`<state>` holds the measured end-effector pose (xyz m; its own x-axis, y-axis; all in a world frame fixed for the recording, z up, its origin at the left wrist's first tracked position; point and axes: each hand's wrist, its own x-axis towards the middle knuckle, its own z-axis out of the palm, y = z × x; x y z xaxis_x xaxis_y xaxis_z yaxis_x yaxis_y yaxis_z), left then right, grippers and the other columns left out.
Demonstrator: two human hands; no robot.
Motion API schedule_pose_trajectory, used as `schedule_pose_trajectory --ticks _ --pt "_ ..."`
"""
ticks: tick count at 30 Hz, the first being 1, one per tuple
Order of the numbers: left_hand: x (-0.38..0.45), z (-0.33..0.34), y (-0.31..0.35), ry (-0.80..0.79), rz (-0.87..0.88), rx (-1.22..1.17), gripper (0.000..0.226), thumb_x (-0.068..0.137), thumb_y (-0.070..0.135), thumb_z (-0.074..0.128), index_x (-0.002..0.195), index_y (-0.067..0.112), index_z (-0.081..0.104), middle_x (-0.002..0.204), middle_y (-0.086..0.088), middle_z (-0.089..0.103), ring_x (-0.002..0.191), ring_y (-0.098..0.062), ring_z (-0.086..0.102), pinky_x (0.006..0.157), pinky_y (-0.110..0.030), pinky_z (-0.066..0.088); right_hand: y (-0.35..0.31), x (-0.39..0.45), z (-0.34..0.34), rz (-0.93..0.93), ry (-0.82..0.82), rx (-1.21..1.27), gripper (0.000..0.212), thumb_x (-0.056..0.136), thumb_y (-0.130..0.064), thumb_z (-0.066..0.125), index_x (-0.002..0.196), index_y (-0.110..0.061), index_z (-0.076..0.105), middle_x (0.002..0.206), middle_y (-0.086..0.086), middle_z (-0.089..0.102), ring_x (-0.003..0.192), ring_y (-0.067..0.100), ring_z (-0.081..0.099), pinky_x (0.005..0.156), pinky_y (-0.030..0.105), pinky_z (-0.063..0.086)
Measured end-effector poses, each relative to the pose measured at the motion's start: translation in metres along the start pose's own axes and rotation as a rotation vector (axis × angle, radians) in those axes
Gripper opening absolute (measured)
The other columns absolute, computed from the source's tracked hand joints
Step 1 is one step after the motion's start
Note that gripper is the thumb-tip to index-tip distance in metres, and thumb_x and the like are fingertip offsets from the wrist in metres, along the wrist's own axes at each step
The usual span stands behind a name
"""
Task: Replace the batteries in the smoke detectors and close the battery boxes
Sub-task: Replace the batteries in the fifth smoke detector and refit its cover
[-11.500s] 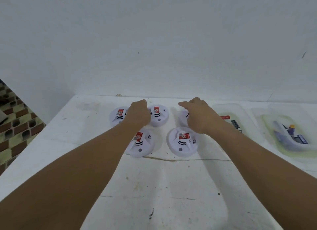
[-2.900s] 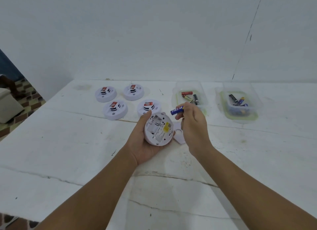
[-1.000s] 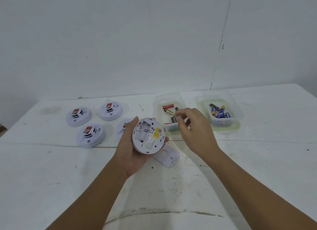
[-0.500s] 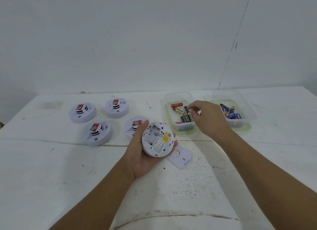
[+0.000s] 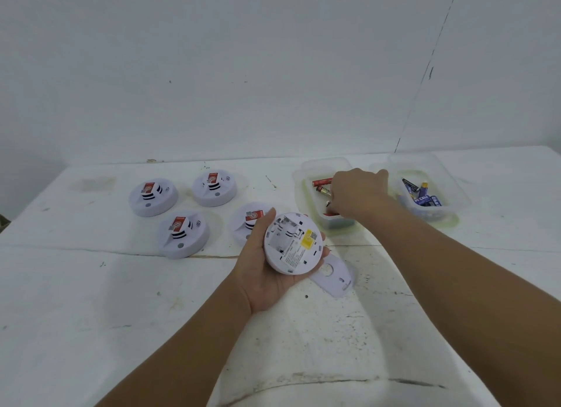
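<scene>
Holding an upturned smoke detector (image 5: 293,243) in its palm above the white bench (image 5: 91,300), the left hand (image 5: 267,264) curls its fingers and thumb around the rim; the open battery compartment faces up, beside a yellow label. The right hand (image 5: 356,192) reaches into the nearer clear tray (image 5: 306,175), knuckles up, fingertips down among the loose batteries (image 5: 322,185); whether its grip has closed on one cannot be told. A detached white cover plate (image 5: 334,277) lies flat on the bench just beside the held unit. Four further detectors (image 5: 153,197) sit face up to the left, one partly hidden behind the left hand. A second clear tray (image 5: 437,169) with blue batteries stands just right of the first.
</scene>
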<state>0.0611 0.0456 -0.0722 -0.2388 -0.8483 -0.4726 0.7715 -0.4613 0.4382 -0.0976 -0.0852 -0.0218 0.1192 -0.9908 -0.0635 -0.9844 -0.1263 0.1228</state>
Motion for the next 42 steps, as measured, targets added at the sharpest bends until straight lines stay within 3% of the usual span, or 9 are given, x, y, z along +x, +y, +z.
schedule_pose_trajectory --ticks 8,11,14,22,24,27,30,35,42 --pt "-0.001 0.000 0.000 -0.020 -0.015 -0.059 0.062 0.093 0.052 0.067 0.136 0.008 0.067 0.134 -0.031 0.063 0.121 -0.052 0.058 0.108 -0.058 0.046 -0.004 -0.005 -0.005 0.024 0.037 0.147 0.009 0.081 -0.024 0.062 0.076 -0.019 0.057 0.075 -0.003 0.058 0.066 0.020 0.053 0.082 0.039 0.028" --pt "0.001 -0.002 0.000 -0.030 -0.029 -0.044 0.068 0.090 0.052 0.069 0.143 0.010 0.061 0.138 -0.031 0.061 0.127 -0.052 0.055 0.112 -0.057 0.043 -0.001 -0.018 -0.016 -0.035 0.266 0.520 0.017 0.084 -0.038 0.068 0.085 -0.021 0.066 0.091 -0.004 0.056 0.079 0.020 0.060 0.080 0.035 0.041" --pt "0.003 -0.004 0.000 -0.028 -0.020 -0.024 0.066 0.092 0.052 0.068 0.142 0.009 0.062 0.139 -0.030 0.060 0.126 -0.051 0.057 0.114 -0.057 0.042 -0.005 -0.056 -0.027 -0.160 0.446 1.042 0.013 0.085 -0.028 0.073 0.090 -0.020 0.063 0.094 -0.009 0.059 0.075 0.005 0.056 0.060 0.013 0.042" --pt "-0.002 -0.002 -0.007 -0.065 0.054 0.134 0.062 0.102 0.056 0.052 0.136 0.006 0.064 0.146 -0.022 0.058 0.131 -0.035 0.059 0.113 -0.050 0.045 -0.029 -0.126 0.042 -0.198 0.218 1.499 0.014 0.093 -0.015 0.070 0.091 -0.022 0.059 0.077 -0.010 0.060 0.064 0.007 0.055 0.061 0.028 0.049" --pt "-0.002 -0.002 -0.011 -0.073 0.089 0.168 0.057 0.100 0.054 0.053 0.125 0.006 0.072 0.137 -0.020 0.064 0.121 -0.033 0.063 0.107 -0.047 0.050 -0.026 -0.133 0.051 -0.164 0.215 1.645 0.014 0.094 -0.015 0.069 0.100 -0.026 0.062 0.079 -0.012 0.058 0.070 0.012 0.057 0.068 0.044 0.056" --pt "-0.006 0.002 -0.018 -0.075 0.157 0.256 0.051 0.092 0.055 0.054 0.102 0.014 0.082 0.112 -0.014 0.075 0.099 -0.027 0.071 0.102 -0.045 0.051 -0.015 -0.141 0.053 -0.150 0.241 1.781 0.023 0.100 -0.008 0.065 0.115 -0.025 0.065 0.084 -0.002 0.061 0.072 0.024 0.059 0.074 0.043 0.057" --pt "-0.011 0.007 -0.022 -0.082 0.214 0.424 0.050 0.089 0.058 0.051 0.098 0.022 0.084 0.109 -0.010 0.077 0.098 -0.026 0.072 0.105 -0.049 0.048 -0.003 -0.151 0.053 -0.160 0.283 1.808 0.020 0.102 -0.005 0.064 0.118 -0.016 0.065 0.088 0.014 0.066 0.076 0.038 0.064 0.075 0.049 0.059" --pt "-0.021 0.021 -0.029 -0.205 0.087 0.346 0.055 0.091 0.056 0.049 0.107 0.015 0.082 0.116 -0.013 0.074 0.099 -0.032 0.072 0.096 -0.051 0.053 0.008 -0.163 0.054 -0.157 0.372 1.945 0.013 0.098 -0.009 0.067 0.111 -0.011 0.064 0.079 0.005 0.066 0.071 0.017 0.063 0.065 0.029 0.057" --pt "-0.025 0.009 -0.061 -0.279 -0.020 0.134 0.059 0.094 0.043 0.044 0.131 0.005 0.069 0.137 -0.022 0.063 0.122 -0.041 0.062 0.113 -0.065 0.039 0.015 -0.169 0.080 -0.149 0.232 1.952 0.017 0.098 -0.012 0.068 0.114 -0.017 0.066 0.093 0.003 0.076 0.083 0.016 0.069 0.071 0.026 0.056"
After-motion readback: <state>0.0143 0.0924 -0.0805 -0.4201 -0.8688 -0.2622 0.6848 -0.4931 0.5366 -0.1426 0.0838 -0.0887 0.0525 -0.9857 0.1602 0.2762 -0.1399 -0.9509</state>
